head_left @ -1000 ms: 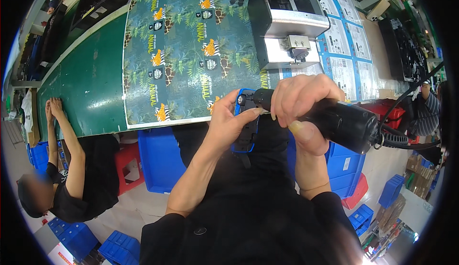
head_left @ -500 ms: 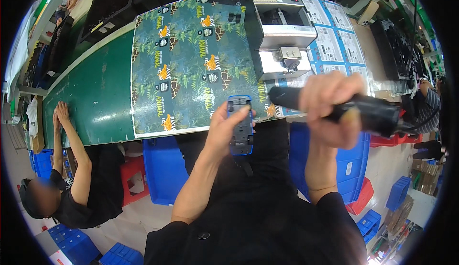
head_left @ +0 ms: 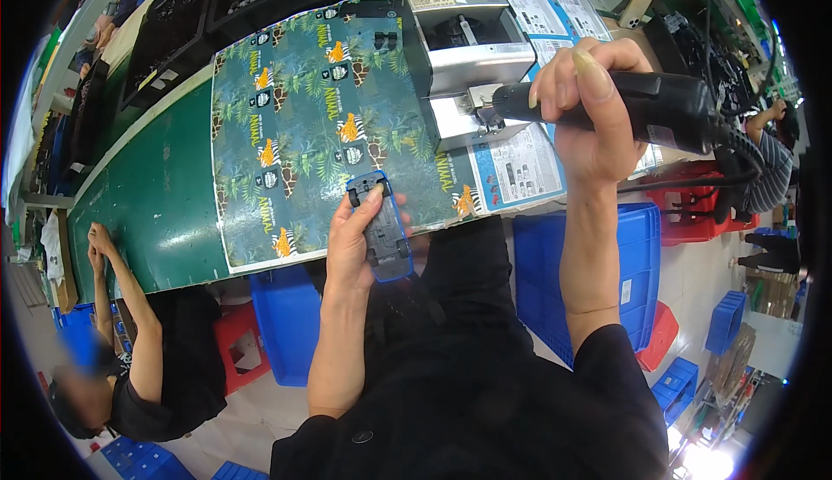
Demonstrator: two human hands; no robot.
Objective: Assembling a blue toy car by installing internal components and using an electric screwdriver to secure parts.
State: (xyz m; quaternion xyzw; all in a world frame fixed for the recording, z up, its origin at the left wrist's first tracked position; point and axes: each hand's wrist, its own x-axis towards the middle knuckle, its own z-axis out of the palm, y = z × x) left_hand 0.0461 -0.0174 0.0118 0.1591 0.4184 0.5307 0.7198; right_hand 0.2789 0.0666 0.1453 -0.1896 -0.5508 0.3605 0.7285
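The left hand (head_left: 351, 237) is curled around a blue toy car (head_left: 381, 227). The thumb lies on top of it. The car is turned over, so its dark underside shows. It sits just over the near edge of the green table (head_left: 156, 211).

The right hand (head_left: 585, 107) is wrapped tight around a black power tool (head_left: 646, 109). The tool's tip points at a silver machine (head_left: 464, 60) on the table. A black cord (head_left: 745, 155) runs from the tool to the right.

One big leafy mat (head_left: 295, 133) with animal pictures covers the table by the machine. White paper sheets (head_left: 520, 164) lie beside and under the machine.

Two black trays (head_left: 217, 12) sit at the far side of the table. They hold small dark parts, too small to count.

Blue bins (head_left: 628, 263) stand on the floor. One big bin is under the right arm, and its inside is hidden. Another blue bin (head_left: 282, 315) is under the table. Smaller ones (head_left: 724, 328) sit farther right. A red stool (head_left: 243, 350) stands near the bin.

Another person (head_left: 147, 376) sits on the left with both hands on the table.
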